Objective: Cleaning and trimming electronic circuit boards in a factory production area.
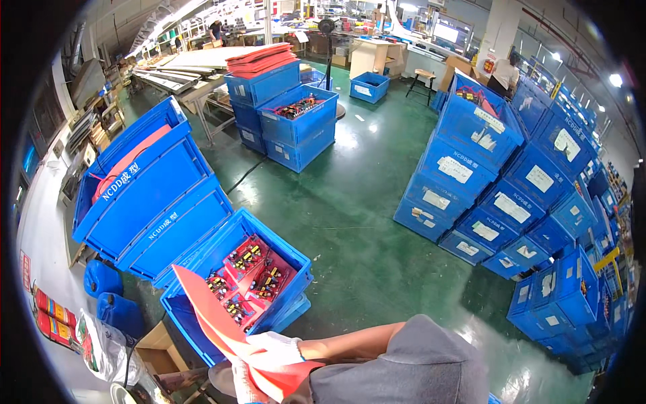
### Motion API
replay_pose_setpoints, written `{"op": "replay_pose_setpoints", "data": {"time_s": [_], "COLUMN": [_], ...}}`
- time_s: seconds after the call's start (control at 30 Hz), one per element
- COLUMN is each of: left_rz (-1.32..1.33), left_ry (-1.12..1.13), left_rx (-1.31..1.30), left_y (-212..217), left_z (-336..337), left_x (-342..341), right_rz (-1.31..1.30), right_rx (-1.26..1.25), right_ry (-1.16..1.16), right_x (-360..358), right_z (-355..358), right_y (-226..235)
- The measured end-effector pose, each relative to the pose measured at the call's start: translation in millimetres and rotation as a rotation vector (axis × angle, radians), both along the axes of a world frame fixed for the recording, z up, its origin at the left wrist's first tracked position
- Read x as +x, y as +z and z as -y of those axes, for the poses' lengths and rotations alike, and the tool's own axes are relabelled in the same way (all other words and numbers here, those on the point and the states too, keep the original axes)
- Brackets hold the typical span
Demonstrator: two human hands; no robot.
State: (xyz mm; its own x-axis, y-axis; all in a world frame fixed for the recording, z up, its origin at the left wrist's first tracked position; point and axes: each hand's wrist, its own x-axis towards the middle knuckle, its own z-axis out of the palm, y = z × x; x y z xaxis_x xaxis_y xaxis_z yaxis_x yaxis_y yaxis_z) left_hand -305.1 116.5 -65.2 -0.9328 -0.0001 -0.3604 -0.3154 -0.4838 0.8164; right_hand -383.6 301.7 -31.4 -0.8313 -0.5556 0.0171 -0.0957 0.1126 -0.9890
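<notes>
A bent red sheet (204, 301), which looks like thin foam, is held in front of my body, with further red layers fanned beneath it. My right hand (277, 349), in a white knit glove, is closed over the sheet's near part. Lower down, my left hand (243, 384), gloved too, grips the sheet's near left edge; its fingers are partly hidden. The sheet's far end leans over the near wall of an open blue crate (294, 254). Inside that crate, several small circuit boards (269, 277) with wires and yellow parts lie on red lining.
Stacked blue crates (178, 195) stand at the left, beside blue jerrycans (120, 313) and a cardboard box (161, 350). More crates (296, 128) topped with red sheets (264, 59) stand ahead. Tall crate stacks (464, 168) line the right. A stool (422, 79) and another person (503, 73) are farther back.
</notes>
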Motion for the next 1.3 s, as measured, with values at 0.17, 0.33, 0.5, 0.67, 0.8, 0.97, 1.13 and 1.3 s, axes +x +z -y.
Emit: {"op": "replay_pose_setpoints", "data": {"time_s": [0.17,0.33,0.5,0.67,0.8,0.97,1.13,1.3], "left_rz": [0.127,0.137,0.073,-0.287,-0.341,-0.165,0.003,-0.007], "left_ry": [0.313,0.388,0.279,-0.123,-0.461,-0.235,-0.066,-0.029], "left_rx": [-0.162,-0.523,-0.790,-1.089,-1.177,-1.129,-0.415,-0.085], "left_y": [20,85,87,94,63,56,16,27], "left_z": [-10,-12,9,-11,-32,-36,-12,-11], "left_x": [-2,-1,-8,-8,-3,-5,2,12], "right_rz": [-0.065,-0.150,-0.006,0.033,0.041,0.117,0.000,-0.159], "right_rx": [-0.020,-0.015,0.225,0.319,0.199,0.091,0.074,0.025], "right_ry": [-0.064,-0.142,-0.070,-0.112,-0.133,-0.225,-0.171,-0.169], "right_x": [-13,-26,-5,1,-5,2,4,15], "right_z": [-7,-18,-25,-25,-17,-28,-14,19], "right_y": [-11,-46,-71,-76,-93,-71,-47,-46]}}
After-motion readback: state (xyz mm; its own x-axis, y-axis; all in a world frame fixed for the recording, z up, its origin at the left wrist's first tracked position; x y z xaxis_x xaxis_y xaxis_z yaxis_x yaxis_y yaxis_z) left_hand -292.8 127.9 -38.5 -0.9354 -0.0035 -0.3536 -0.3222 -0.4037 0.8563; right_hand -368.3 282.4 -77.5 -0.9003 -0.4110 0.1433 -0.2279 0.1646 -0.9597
